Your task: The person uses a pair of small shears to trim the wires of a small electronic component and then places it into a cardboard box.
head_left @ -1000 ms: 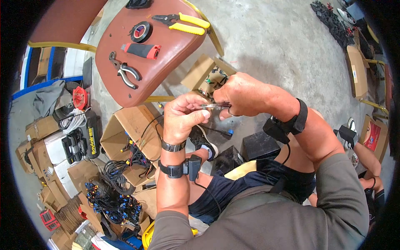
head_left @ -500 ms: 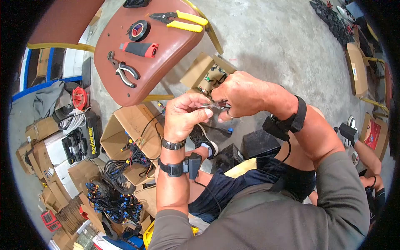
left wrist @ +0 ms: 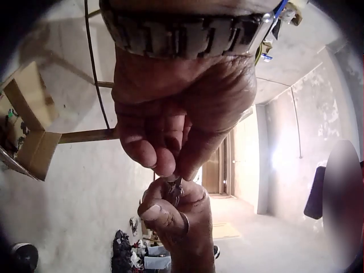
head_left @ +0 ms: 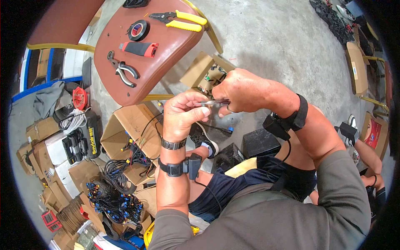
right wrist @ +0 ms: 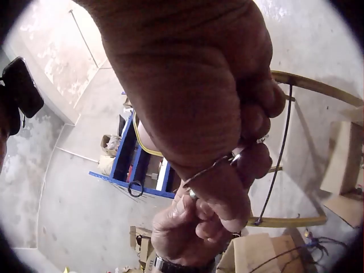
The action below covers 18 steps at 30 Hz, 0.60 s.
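My right hand grips small metal scissors, with the thumb through a thin handle loop. Just left of it, my left hand pinches a small thin piece between thumb and fingertips, right at the blade tips; its kind I cannot tell. The hands meet above the lap, fingertips nearly together. In the left wrist view the scissors show between the two hands, partly hidden by curled fingers. The right wrist view has the left hand beyond the right thumb.
A brown chair seat carries yellow-handled pliers, black tape, a red-black cutter and grey-black pliers. Below stands an open carton of small parts. Cartons and bundled cables crowd the left. Black boxes stand near the feet.
The scissors have shifted slightly and turned between the hands; both hands stay nearly in place. The view has tilted a little, and the tools on the chair lie unmoved.
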### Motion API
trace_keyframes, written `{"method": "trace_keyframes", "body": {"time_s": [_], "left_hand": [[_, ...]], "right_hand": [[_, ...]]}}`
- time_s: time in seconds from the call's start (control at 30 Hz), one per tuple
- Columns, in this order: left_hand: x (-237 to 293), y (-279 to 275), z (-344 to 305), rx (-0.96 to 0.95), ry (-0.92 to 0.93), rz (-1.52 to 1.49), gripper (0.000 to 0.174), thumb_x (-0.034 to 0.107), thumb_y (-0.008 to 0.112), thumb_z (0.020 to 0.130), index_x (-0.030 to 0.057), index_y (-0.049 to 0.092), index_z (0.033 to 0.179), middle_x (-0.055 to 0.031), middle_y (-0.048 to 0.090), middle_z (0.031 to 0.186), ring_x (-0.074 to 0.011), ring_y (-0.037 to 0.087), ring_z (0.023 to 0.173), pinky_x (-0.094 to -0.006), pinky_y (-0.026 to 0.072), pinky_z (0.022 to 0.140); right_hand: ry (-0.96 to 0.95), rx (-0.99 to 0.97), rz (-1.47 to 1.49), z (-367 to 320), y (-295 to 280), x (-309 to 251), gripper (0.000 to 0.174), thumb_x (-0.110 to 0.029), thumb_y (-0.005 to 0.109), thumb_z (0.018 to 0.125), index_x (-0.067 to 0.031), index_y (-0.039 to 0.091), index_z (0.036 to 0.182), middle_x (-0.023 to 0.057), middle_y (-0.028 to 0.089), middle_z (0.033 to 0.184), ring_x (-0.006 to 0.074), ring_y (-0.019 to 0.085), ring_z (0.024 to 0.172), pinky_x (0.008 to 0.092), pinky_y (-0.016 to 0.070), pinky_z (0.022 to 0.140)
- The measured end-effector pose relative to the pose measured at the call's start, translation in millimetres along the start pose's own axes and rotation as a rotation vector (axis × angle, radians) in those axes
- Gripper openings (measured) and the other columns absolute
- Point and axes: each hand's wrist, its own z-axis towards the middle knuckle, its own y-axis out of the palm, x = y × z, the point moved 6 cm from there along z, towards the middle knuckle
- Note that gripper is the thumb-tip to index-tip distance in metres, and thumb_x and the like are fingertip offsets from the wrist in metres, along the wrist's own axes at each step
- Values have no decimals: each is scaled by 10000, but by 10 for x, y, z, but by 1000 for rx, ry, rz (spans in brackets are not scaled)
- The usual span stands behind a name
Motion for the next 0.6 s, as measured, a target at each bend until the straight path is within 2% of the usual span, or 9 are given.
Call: {"method": "trace_keyframes", "body": {"time_s": [0.33,0.6], "left_hand": [[-30,-4,10,16,-3,67,259,-52,751,755,1,678,998,-87,705,821,-137,665,687,-249,542,589],[29,31,11,53,31,147,263,-70,757,748,8,681,988,-60,699,829,-108,646,696,-244,538,608]], "right_hand": [[50,-13,35,-13,-26,-36,364,-273,851,606,-39,613,750,135,648,679,363,648,692,426,508,630],[70,-18,5,-5,11,-2,351,-262,850,632,-33,618,762,128,659,700,360,655,714,427,508,641]]}}
